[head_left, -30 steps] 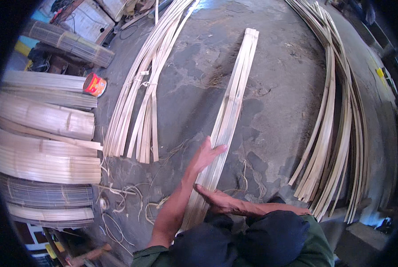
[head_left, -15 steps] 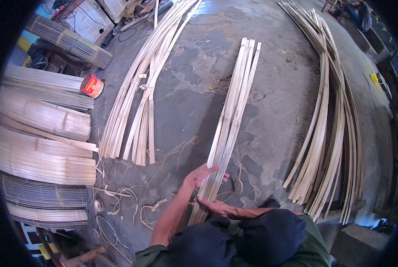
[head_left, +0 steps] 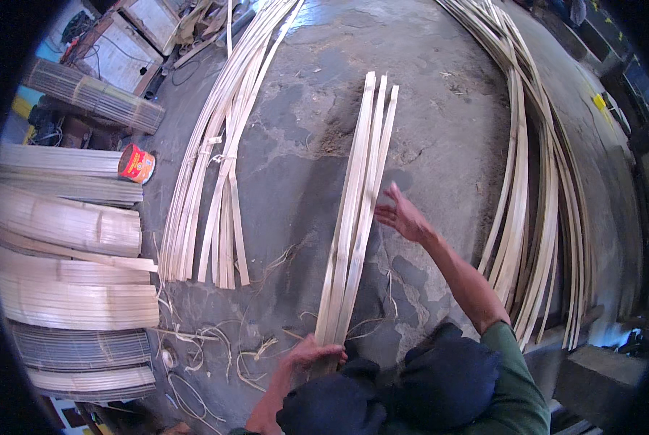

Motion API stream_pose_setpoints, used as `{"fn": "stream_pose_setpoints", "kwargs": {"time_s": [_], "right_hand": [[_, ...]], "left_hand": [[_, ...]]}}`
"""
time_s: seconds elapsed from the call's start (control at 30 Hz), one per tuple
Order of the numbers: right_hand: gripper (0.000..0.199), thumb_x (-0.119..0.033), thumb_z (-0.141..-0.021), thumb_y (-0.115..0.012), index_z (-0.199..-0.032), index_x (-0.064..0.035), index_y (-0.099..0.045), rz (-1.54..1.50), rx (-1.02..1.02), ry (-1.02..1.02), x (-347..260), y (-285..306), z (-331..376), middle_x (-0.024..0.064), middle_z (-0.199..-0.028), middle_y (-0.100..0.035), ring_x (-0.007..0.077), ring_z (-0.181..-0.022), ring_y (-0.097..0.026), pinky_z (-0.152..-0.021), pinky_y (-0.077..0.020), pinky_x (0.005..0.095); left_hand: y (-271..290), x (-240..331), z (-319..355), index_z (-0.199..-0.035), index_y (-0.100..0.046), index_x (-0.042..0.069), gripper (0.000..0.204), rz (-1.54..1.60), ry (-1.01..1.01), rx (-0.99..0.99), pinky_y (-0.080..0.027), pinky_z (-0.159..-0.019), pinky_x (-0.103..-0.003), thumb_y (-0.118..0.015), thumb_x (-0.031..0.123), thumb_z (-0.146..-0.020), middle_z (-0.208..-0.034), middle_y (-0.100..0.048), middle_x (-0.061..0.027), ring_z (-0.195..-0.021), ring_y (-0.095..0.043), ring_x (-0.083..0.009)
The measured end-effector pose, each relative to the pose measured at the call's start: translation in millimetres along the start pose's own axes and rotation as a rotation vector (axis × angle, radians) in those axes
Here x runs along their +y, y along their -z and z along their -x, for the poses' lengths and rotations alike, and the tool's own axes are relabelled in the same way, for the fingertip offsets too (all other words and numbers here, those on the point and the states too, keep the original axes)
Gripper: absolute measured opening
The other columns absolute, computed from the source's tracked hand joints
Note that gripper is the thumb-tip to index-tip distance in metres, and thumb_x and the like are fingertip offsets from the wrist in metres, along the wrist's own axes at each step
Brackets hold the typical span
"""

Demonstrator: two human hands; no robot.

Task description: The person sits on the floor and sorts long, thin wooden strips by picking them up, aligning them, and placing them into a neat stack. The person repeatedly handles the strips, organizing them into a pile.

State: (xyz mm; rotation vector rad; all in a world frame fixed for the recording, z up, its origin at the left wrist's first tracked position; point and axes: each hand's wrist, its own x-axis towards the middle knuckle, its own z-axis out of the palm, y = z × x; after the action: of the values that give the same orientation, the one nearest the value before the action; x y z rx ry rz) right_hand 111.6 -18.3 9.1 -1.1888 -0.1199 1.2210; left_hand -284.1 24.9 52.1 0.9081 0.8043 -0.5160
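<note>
Lying flat on the concrete floor (head_left: 440, 145), one bundle of about five bamboo strips (head_left: 359, 210) is gripped at its near end by the left hand (head_left: 311, 355). Right hand (head_left: 402, 216) is held open, fingers spread, just beside the bundle's right edge. Two more strip piles are seen: left pile (head_left: 219, 152), right pile (head_left: 534, 203); one red tin can (head_left: 136, 164) stands far left, contents not visible.

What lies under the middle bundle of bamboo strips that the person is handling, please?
The bamboo strips lie flat on the bare grey concrete floor. The left hand covers their near ends, hiding whatever sits beneath them.
</note>
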Motion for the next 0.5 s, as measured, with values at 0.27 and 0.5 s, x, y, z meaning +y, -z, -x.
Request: {"fn": "stream_pose_setpoints", "kwargs": {"time_s": [0.27, 0.5], "right_hand": [[0.097, -0.079, -0.086, -0.035, -0.129, 0.0065, -0.049, -0.407, -0.271, -0.09, 5, -37, -74, 0.0185, -0.113, -0.063, 0.026, -0.098, -0.066, -0.089, -0.0555, 0.0403], [0.032, -0.033, -0.091, -0.068, -0.097, -0.0023, -0.064, -0.296, -0.198, -0.121, 19, -89, -44, 0.0048, -0.086, -0.067, 0.015, -0.076, -0.066, -0.069, -0.0578, 0.0338]], "left_hand": [[14, -70, 34, -0.116, -0.062, 0.001, 0.039, -0.112, -0.013, 0.085, -0.048, -0.08, -0.024, -0.075, 0.02, -0.085, -0.097, -0.068, -0.0012, -0.091, -0.062, -0.0099], [-4, -54, 52, -0.114, -0.064, -0.001, 0.033, -0.103, 0.084, 0.211, -0.049, -0.082, -0.028, -0.073, 0.018, -0.087, -0.098, -0.07, -0.0059, -0.093, -0.063, -0.0131]]}}
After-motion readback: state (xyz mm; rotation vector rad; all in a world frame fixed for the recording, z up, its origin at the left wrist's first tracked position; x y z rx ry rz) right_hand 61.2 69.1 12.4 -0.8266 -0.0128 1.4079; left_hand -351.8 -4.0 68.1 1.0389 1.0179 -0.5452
